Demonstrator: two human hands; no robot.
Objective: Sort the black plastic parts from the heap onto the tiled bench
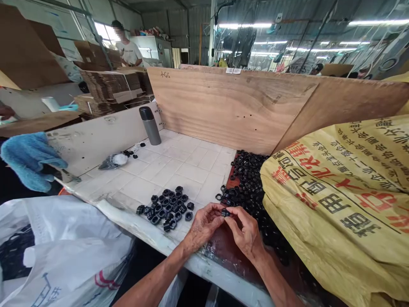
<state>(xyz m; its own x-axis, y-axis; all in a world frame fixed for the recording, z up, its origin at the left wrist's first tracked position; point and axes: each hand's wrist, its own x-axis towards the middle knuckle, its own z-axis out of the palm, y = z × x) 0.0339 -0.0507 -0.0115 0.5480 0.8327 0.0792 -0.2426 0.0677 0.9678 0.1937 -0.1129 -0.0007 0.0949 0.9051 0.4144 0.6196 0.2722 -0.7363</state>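
Note:
Between the fingertips of both my hands is a small black plastic nut [225, 212]. My left hand [206, 221] pinches it from the left, thumb and forefinger closed. From the right, my right hand [246, 230] grips the same nut with thumb and forefinger. To the left of my hands, a loose cluster of black nuts [166, 207] lies on the white tiled tabletop [191, 160]. Beyond and to the right, a large heap of similar black parts [251, 183] spreads over a reddish-brown surface [230, 251].
A yellow woven sack [335, 200] bulges at the right. Wooden boards [223, 106] wall the table's back. A grey thermos [150, 126] stands in the far left corner, near a small plastic bag [113, 161]. Blue cloth [32, 157] and a white sack [70, 247] are at left; a person [128, 49] stands behind.

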